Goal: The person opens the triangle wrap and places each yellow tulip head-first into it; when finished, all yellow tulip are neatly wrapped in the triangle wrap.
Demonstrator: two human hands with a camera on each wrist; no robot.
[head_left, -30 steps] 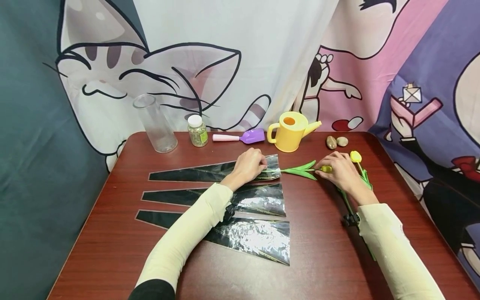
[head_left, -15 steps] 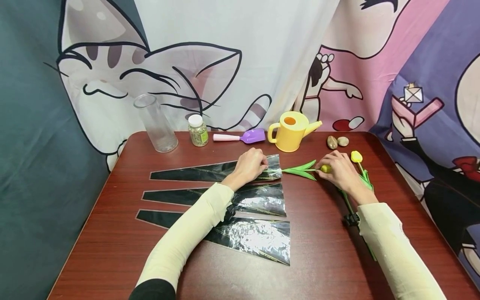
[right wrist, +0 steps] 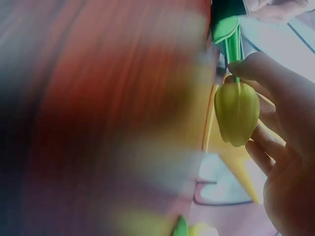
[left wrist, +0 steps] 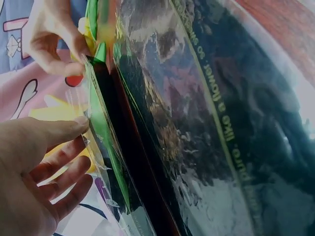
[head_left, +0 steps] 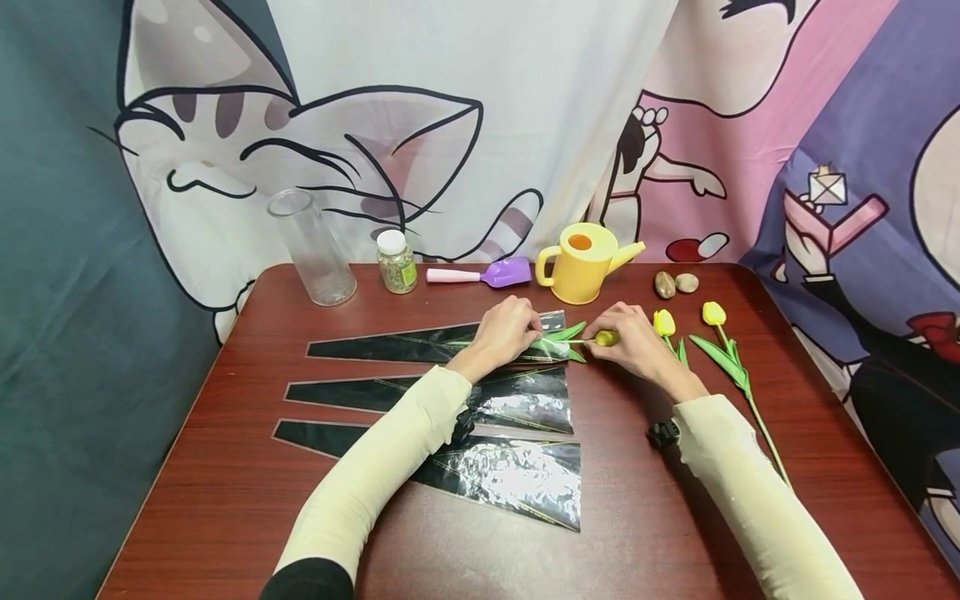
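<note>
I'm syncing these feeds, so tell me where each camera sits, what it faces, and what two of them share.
Head: high, looking down at the table; both sleeved arms show.
Left wrist: by the left hand, looking along the wrapper whose open edge the hand holds; fingers show.
Right wrist: by the right hand, facing the tulip it pinches.
Shared: the tulip's green leaves appear in both wrist views.

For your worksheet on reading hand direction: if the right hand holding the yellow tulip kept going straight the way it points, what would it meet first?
The right hand points left, so it would probably first meet the left hand holding open the wrapper; the tulip leads, its leaves already at the mouth.
</note>
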